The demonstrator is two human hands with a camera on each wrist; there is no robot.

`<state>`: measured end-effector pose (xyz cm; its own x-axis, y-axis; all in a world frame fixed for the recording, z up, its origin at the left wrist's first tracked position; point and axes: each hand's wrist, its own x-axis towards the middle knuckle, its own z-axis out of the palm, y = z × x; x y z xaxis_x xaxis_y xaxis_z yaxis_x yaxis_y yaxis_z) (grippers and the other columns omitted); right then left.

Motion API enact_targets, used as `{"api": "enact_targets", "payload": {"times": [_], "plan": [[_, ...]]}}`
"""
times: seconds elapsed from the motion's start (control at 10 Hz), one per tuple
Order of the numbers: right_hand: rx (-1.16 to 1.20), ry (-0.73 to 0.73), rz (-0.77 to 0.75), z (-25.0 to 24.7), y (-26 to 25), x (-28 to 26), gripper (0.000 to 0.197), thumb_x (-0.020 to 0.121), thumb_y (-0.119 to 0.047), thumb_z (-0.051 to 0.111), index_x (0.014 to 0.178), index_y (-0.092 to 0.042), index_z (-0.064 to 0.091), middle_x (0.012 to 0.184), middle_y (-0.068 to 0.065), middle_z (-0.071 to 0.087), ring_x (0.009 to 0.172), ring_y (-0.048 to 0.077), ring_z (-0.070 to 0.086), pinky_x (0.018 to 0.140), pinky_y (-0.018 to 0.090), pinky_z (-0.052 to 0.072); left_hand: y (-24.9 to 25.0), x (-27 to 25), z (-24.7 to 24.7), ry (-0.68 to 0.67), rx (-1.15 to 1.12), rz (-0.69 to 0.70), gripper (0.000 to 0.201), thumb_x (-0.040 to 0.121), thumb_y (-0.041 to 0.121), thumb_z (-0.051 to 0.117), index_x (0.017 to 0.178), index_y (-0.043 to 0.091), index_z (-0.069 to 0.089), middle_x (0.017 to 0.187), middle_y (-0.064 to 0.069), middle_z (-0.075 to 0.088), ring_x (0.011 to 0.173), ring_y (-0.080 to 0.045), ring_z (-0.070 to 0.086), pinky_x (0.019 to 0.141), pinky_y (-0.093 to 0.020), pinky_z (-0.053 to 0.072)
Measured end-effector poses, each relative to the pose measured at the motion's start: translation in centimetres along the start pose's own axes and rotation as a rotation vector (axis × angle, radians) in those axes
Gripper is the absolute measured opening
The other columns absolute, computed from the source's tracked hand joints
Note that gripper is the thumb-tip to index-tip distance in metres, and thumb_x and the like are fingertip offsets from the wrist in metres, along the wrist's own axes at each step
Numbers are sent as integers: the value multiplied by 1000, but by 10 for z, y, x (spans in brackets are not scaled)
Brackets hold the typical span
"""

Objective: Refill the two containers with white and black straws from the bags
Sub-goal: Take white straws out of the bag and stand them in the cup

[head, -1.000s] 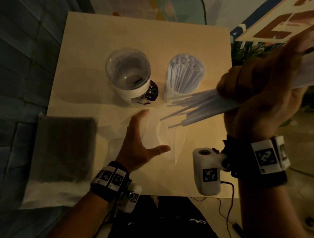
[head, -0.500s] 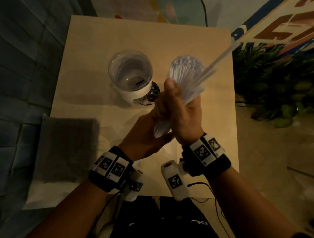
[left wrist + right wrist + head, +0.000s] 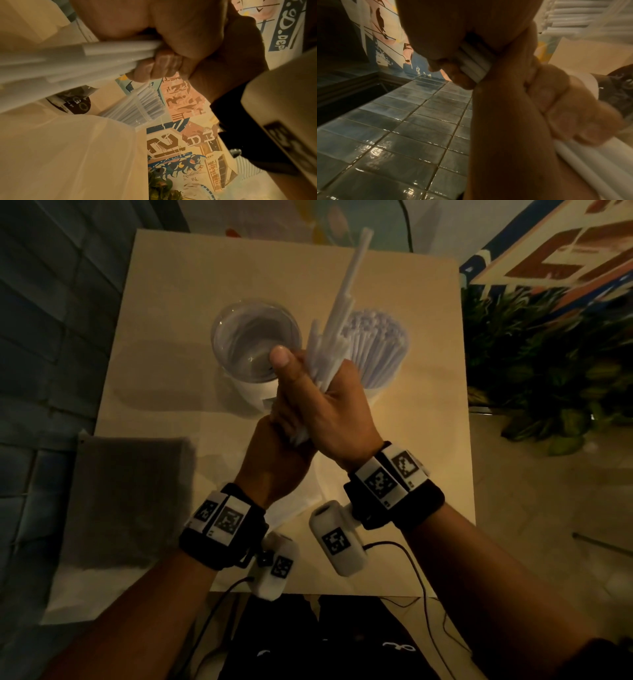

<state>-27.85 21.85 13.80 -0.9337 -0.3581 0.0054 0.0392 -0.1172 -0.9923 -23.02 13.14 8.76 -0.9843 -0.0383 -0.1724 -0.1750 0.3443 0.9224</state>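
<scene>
A bundle of white straws point(image 3: 337, 320) stands nearly upright above the table, its uneven tips pointing away from me. My right hand point(image 3: 329, 405) wraps round the bundle's middle, thumb up. My left hand point(image 3: 277, 446) sits just under it and grips the bundle's lower end. The right wrist view shows fingers curled round the straws point(image 3: 474, 65). Behind the hands are the empty clear container point(image 3: 219, 337) on the left and the container point(image 3: 378, 393) packed with white straws on the right.
A bag of black straws point(image 3: 126, 501) lies flat at the table's near left, hanging over the edge. A limp clear bag point(image 3: 68, 148) lies on the beige table point(image 3: 171, 302) under my hands. Green plants point(image 3: 548, 371) stand off the right edge.
My left hand rose off the table and took the bundle's lower end. My right hand swung the straws from lying sideways at the right to nearly upright between the containers.
</scene>
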Motion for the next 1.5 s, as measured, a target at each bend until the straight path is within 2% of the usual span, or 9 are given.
{"api": "enact_targets", "payload": {"times": [0.1, 0.2, 0.3, 0.5, 0.7, 0.9, 1.1, 1.3, 1.5], "plan": [[-58, 3, -4, -3, -3, 2, 39, 98, -15, 57, 65, 4, 54, 51, 8, 57, 46, 29, 58, 54, 44, 52, -9, 0, 2, 26, -57, -93, 21, 86, -5, 65, 104, 5, 64, 76, 22, 62, 65, 19, 56, 64, -9, 45], [-46, 24, -80, -14, -15, 5, 23, 98, -10, 55, 84, 9, 55, 66, 23, 62, 56, 33, 63, 58, 43, 55, -7, -3, 1, -38, -78, -98, 39, 91, 19, 69, 57, 23, 49, 44, 10, 50, 45, -4, 45, 52, -24, 35], [63, 74, -171, -29, -35, 12, 19, 104, -12, 36, 107, 4, 46, 76, 27, 59, 57, 32, 61, 57, 39, 52, -7, -8, 1, -82, -147, -73, 53, 89, 34, 69, 50, 20, 36, 46, -11, 35, 45, -13, 31, 53, -30, 29], [76, 100, -188, -39, -33, 15, 20, 106, -7, 33, 105, 7, 47, 72, 22, 54, 54, 31, 58, 54, 38, 51, -6, -8, 7, -87, -125, -88, 54, 87, 41, 68, 49, 20, 37, 48, -19, 38, 46, -21, 34, 55, -35, 31], [132, 201, -213, -37, -27, 10, 32, 107, -13, 22, 91, -3, 47, 59, 10, 45, 46, 25, 46, 51, 35, 45, -14, -7, 10, -88, -26, -71, 48, 89, 34, 69, 52, 21, 42, 42, 8, 37, 38, -6, 40, 45, -14, 32], [249, 381, -443, -90, -53, 24, 37, 107, -13, 11, 96, -1, 44, 68, 11, 50, 59, 25, 53, 64, 40, 47, -33, -11, -2, -1, -185, -187, 53, 90, 36, 69, 48, 15, 43, 41, -1, 42, 37, -14, 38, 48, -28, 35], [46, 342, -116, -68, -40, 7, 39, 108, -22, 24, 95, -3, 55, 93, 16, 64, 91, 34, 64, 83, 51, 54, -10, 3, -14, 112, -608, -216, 33, 88, 36, 68, 61, 22, 54, 47, 4, 37, 37, -9, 31, 39, -20, 24], [-50, 150, 20, -14, 6, -19, 32, 107, -20, 37, 103, -5, 66, 107, 22, 66, 87, 41, 64, 67, 55, 54, -4, 10, -13, -14, -626, -121, 39, 62, 59, 81, 73, 24, 66, 53, 2, 49, 44, -11, 45, 42, -21, 37], [-64, 90, -35, -14, 11, -11, 32, 106, -14, 39, 113, -1, 67, 112, 4, 67, 111, 24, 62, 94, 55, 50, -6, 13, -14, 42, -530, -129, 22, 69, 16, 80, 73, 10, 59, 53, 2, 59, 44, -9, 51, 43, -19, 40]]}}
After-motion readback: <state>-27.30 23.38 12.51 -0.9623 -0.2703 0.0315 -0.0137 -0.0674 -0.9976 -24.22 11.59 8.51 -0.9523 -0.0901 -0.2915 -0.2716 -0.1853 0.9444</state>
